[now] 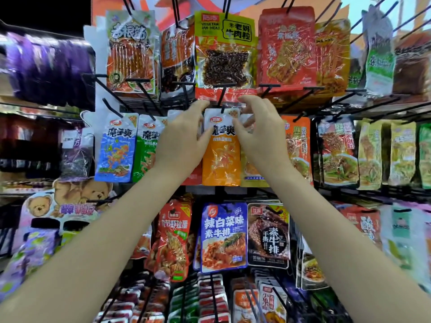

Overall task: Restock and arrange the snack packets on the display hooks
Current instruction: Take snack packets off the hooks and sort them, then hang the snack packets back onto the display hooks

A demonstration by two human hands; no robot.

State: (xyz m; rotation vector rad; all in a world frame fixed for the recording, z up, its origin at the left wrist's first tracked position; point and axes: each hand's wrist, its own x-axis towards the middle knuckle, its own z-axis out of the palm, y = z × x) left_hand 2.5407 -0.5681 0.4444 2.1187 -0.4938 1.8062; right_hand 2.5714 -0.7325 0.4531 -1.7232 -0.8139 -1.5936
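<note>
Orange packet [221,157] on hook [222,99]: left hand [184,138] and right hand [258,134] pinch its top corners; one blue packet [116,150], one green packet [145,148] to its left.

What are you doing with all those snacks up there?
A person is hanging snacks on a shop rack. Both hands are up at the white-topped orange plastic snack packet in the middle row. The left hand holds its left edge and the right hand pinches its top right corner, right where the thin black metal hook meets the packet's top. A blue packet of the same kind and a green one hang to the left.
</note>
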